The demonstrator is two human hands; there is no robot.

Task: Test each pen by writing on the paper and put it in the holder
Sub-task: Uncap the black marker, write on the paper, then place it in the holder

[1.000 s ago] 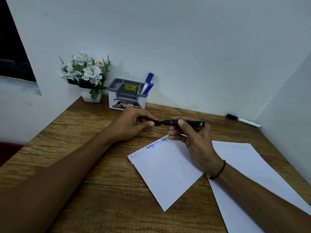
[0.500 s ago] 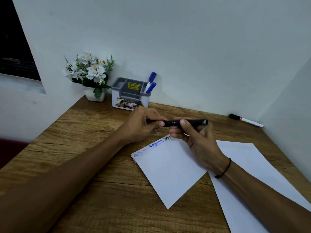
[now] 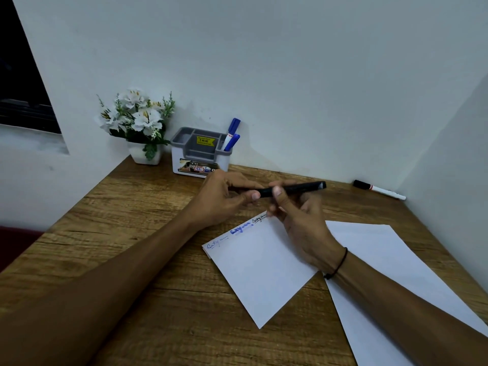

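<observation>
- A written-on paper (image 3: 260,270) is laid on the worktop (image 3: 137,220) at 6 o'clock.
- Above it, a black pen (image 3: 290,189) is gripped level by both hands: left hand (image 3: 224,199) at its 9 o'clock end, right hand (image 3: 301,223) mid-barrel.
- The holder (image 3: 200,154) with two blue pens (image 3: 232,136) is seen at 11 o'clock.
- A capped marker (image 3: 379,189) lies at 2 o'clock.

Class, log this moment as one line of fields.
left hand: grips black pen | right hand: grips pen | holder: two blue pens
</observation>
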